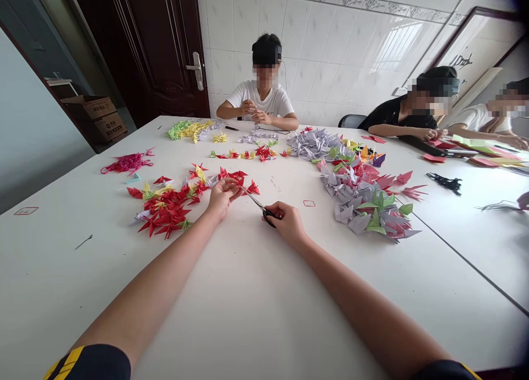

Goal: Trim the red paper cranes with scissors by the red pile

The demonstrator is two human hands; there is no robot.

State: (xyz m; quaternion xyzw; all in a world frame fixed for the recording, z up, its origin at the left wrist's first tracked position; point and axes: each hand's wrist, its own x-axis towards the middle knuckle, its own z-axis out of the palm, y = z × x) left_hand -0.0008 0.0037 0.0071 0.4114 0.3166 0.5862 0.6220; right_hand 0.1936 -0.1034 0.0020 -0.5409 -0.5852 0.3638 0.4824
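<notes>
My right hand [285, 220] grips a pair of scissors [257, 202] by the black handles, with the metal blades pointing up and left. Just at the blade tips, my left hand [224, 197] is closed in a pinch. What it pinches is too small to make out. Red folded paper cranes [239, 176] lie right behind my left hand. To its left spreads a heap of red, yellow and white paper cranes [167, 209], some of them apparently strung together.
A large pile of grey, green and pink cranes [363, 198] covers the right side of the white table [231, 314]. Pink string [128, 162] lies at left, black cord [444, 183] at right. A person [264, 99] sits opposite; two more sit at right near coloured paper [483, 148].
</notes>
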